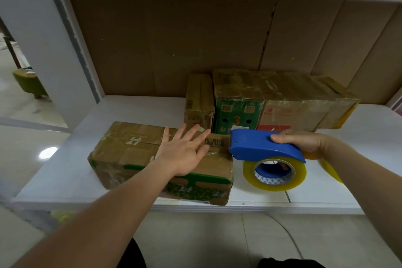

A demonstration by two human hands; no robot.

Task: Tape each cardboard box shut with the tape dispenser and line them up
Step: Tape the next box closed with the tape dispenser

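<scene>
While the left hand point(185, 152) lies flat with fingers spread straight on top of the front box point(161, 163), the right hand point(304, 141) grips the blue tape dispenser point(263, 146), its nose touching the box's right end at about 3 o'clock from the left hand. The yellowish tape roll point(275, 173) hangs beneath the dispenser, just beside the box, over the white shelf point(134, 109). At 12 o'clock from the dispenser, four more boxes stand touching in a row point(272, 98) against the brown back wall; their tops look glossy with tape, so I judge them finished and lined up. The front box already shows shiny strips across its top, and this pass seems near its end. By my reckoning, what remains is cutting the tape and sliding this box to the row's left end.
</scene>
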